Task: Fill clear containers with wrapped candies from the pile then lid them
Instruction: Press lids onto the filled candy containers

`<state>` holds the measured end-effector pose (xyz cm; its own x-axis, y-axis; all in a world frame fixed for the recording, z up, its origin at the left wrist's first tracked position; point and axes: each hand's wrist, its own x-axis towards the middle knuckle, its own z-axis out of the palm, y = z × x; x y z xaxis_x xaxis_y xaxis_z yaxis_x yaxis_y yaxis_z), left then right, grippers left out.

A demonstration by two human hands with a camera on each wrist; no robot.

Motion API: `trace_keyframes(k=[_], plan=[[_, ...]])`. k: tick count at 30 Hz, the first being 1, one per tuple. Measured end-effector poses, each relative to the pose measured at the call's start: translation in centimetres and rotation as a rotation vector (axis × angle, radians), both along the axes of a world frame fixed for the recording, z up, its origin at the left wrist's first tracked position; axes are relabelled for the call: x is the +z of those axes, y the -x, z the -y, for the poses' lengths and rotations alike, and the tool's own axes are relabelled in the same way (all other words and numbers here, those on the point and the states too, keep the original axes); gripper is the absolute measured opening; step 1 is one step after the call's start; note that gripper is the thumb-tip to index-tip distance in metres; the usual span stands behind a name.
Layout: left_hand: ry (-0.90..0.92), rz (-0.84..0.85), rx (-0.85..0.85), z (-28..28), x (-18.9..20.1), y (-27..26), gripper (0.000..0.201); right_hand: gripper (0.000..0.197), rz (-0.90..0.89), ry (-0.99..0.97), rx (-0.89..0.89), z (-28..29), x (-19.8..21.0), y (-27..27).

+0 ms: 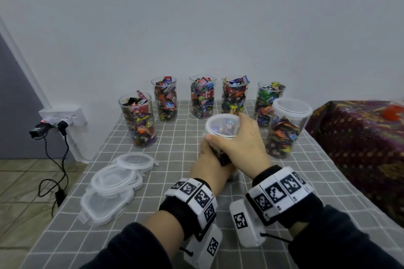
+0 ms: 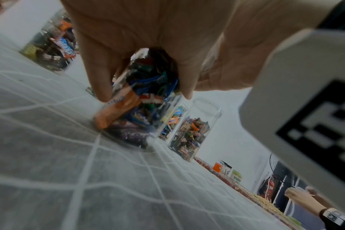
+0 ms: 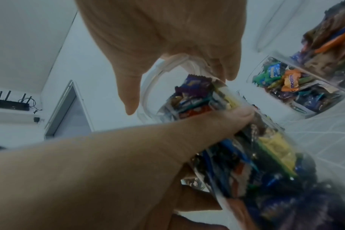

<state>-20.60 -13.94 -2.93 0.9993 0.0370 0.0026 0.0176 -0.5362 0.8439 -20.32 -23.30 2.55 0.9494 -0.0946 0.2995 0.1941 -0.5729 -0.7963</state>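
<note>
A clear container (image 1: 223, 155) packed with wrapped candies stands on the grey checked tablecloth (image 1: 175, 214) at the centre. My left hand (image 1: 209, 164) grips its body; the left wrist view shows my fingers (image 2: 96, 74) curled round the container (image 2: 136, 112). My right hand (image 1: 234, 137) grips the rim of the clear lid (image 1: 220, 125) on top. In the right wrist view my fingers curl over the lid (image 3: 159, 73), and the container (image 3: 266, 155) fills the lower right. No loose candy pile is in view.
Several full, unlidded containers (image 1: 165, 99) line the back edge. A lidded one (image 1: 286, 129) stands close at the right. Several spare lids (image 1: 113, 181) lie at the front left. A wall socket with cables (image 1: 61, 120) is at the left. A patterned cloth (image 1: 360, 148) lies at the right.
</note>
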Motion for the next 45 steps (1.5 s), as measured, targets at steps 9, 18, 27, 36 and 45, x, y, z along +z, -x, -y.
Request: trace_keyframes(k=[9,18,27,36,45], plan=[[-0.175,-0.095,-0.057,-0.7,0.7,0.0,0.080,0.074,0.039,0.019,-0.068,-0.5,-0.1,0.1],[-0.139,-0.137,-0.113,-3.9,2.9,-1.2,0.081,0.077,0.030,0.039,-0.048,-0.3,0.1,0.0],[-0.162,0.255,0.471,-14.5,6.7,-5.3,0.100,0.078,0.029,0.012,-0.162,4.1,0.0,1.2],[0.106,0.087,0.635,-18.0,5.2,-9.2,0.117,0.072,0.057,-0.090,-0.274,6.9,-0.6,1.5],[-0.009,0.037,0.652,-17.3,4.5,-9.9,0.099,0.072,0.042,0.028,-0.461,12.4,0.0,2.2]])
